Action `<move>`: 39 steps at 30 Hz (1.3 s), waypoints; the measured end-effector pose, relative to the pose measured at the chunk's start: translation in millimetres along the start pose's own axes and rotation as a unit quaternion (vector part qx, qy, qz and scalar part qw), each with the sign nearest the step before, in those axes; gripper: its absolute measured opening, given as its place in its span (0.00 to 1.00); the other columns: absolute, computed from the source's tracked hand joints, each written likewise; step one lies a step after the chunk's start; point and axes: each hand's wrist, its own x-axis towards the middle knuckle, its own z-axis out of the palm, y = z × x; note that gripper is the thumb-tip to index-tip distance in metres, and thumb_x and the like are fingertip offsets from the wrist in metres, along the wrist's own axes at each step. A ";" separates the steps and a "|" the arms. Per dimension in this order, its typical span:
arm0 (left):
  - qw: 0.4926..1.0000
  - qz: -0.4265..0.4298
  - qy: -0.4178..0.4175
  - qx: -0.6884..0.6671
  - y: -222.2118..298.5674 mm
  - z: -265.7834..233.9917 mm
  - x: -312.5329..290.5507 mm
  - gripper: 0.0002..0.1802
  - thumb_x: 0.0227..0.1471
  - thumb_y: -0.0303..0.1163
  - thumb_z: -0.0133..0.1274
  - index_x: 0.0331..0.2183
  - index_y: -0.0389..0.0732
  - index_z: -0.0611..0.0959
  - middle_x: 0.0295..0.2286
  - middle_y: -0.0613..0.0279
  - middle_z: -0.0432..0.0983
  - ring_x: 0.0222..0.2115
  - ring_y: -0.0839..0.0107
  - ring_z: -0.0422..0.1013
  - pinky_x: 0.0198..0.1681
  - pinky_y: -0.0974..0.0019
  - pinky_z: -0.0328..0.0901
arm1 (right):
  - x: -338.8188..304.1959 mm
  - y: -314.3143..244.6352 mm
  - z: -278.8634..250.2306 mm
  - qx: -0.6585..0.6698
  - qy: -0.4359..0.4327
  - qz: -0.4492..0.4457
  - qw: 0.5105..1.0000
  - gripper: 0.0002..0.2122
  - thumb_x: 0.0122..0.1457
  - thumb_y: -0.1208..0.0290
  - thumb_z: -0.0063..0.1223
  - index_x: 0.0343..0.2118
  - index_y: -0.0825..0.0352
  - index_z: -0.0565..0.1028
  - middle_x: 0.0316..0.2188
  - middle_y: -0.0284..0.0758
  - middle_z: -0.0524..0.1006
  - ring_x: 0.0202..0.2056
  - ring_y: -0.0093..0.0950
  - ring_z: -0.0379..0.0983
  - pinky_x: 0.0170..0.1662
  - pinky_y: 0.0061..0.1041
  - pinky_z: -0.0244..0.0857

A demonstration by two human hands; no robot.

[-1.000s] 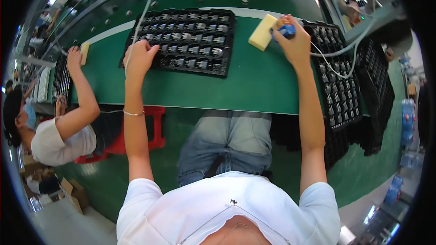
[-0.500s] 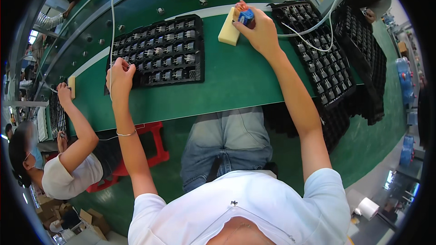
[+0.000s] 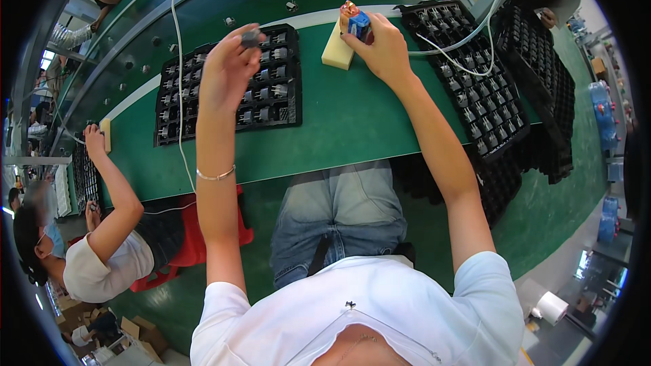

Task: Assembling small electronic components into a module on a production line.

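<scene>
My left hand (image 3: 225,71) is raised over the black tray (image 3: 296,61) at the centre left. A small dark grey part (image 3: 251,38) is pinched at its fingertips. The tray's pockets hold rows of similar parts with metal prongs. My right hand (image 3: 385,47) grips a small blue thing with an orange-red top (image 3: 355,24), whose kind I cannot make out. It is held at the upper end of a pale yellow foam block (image 3: 337,53), which lies on the green tabletop (image 3: 325,115); whether the two touch is unclear.
At right lies another filled black tray (image 3: 489,112), with more trays (image 3: 536,61) beyond it. A white cable (image 3: 179,61) hangs across the left tray. Loose small parts (image 3: 292,6) sit on the green strip behind. A co-worker (image 3: 102,264) sits at left on a red stool (image 3: 183,251).
My left hand has lifted from the tray's left side and moved right and farther away, and the small dark part now shows in its fingers. My right hand has shifted slightly left.
</scene>
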 end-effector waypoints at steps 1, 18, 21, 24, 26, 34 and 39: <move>0.995 -0.033 -0.041 -0.084 -4.8 6.2 8.9 0.22 0.61 0.39 0.48 0.49 0.30 0.76 0.34 0.60 0.78 0.27 0.75 0.68 0.30 0.74 0.62 | -0.5 0.5 -0.3 -0.002 0.000 0.000 1.000 0.23 0.51 0.59 0.65 0.47 0.69 0.77 0.31 0.36 0.76 0.26 0.27 0.72 0.33 0.27 0.68; 0.996 -0.023 -0.027 -0.079 -53.1 20.2 64.7 0.18 0.59 0.35 0.46 0.48 0.35 0.76 0.30 0.57 0.77 0.24 0.75 0.71 0.26 0.73 0.62 | 14.7 -4.8 5.2 0.048 -0.005 0.036 0.998 0.22 0.47 0.61 0.65 0.44 0.67 0.77 0.23 0.37 0.77 0.23 0.29 0.73 0.30 0.28 0.68; 0.997 -0.023 -0.010 -0.079 -50.7 14.6 59.8 0.17 0.59 0.34 0.47 0.47 0.36 0.78 0.30 0.59 0.77 0.23 0.77 0.70 0.25 0.74 0.62 | 36.2 -2.6 13.0 -0.011 -0.027 0.042 0.999 0.20 0.46 0.60 0.63 0.39 0.66 0.77 0.24 0.39 0.78 0.25 0.34 0.76 0.33 0.31 0.69; 0.996 -0.024 -0.012 -0.085 -46.7 16.2 56.7 0.15 0.58 0.31 0.50 0.47 0.38 0.79 0.29 0.62 0.78 0.22 0.80 0.69 0.24 0.76 0.61 | 73.0 13.2 27.8 -0.035 -0.033 0.048 0.998 0.18 0.44 0.58 0.60 0.34 0.67 0.76 0.24 0.41 0.78 0.27 0.39 0.77 0.35 0.33 0.70; 0.999 -0.023 -0.011 -0.045 -43.1 15.1 55.6 0.16 0.58 0.31 0.53 0.47 0.39 0.79 0.29 0.61 0.79 0.21 0.82 0.69 0.24 0.78 0.61 | 94.2 19.7 43.3 -0.013 -0.010 0.034 0.999 0.17 0.43 0.58 0.59 0.31 0.67 0.75 0.23 0.42 0.78 0.27 0.41 0.77 0.35 0.35 0.70; 0.996 -0.018 0.047 -0.067 -47.0 4.8 59.7 0.07 0.57 0.32 0.56 0.37 0.41 0.78 0.29 0.60 0.82 0.19 0.84 0.69 0.20 0.81 0.60 | 138.4 35.2 84.0 -0.136 -0.022 0.033 0.990 0.18 0.43 0.58 0.62 0.36 0.64 0.78 0.29 0.45 0.81 0.34 0.46 0.79 0.39 0.40 0.72; 0.998 -0.008 0.023 -0.065 -48.5 5.5 61.0 0.08 0.57 0.34 0.57 0.36 0.40 0.80 0.28 0.62 0.81 0.19 0.85 0.68 0.20 0.81 0.59 | 144.5 31.9 79.3 -0.177 -0.053 0.033 0.982 0.18 0.44 0.58 0.63 0.37 0.62 0.79 0.30 0.43 0.81 0.33 0.45 0.79 0.40 0.39 0.72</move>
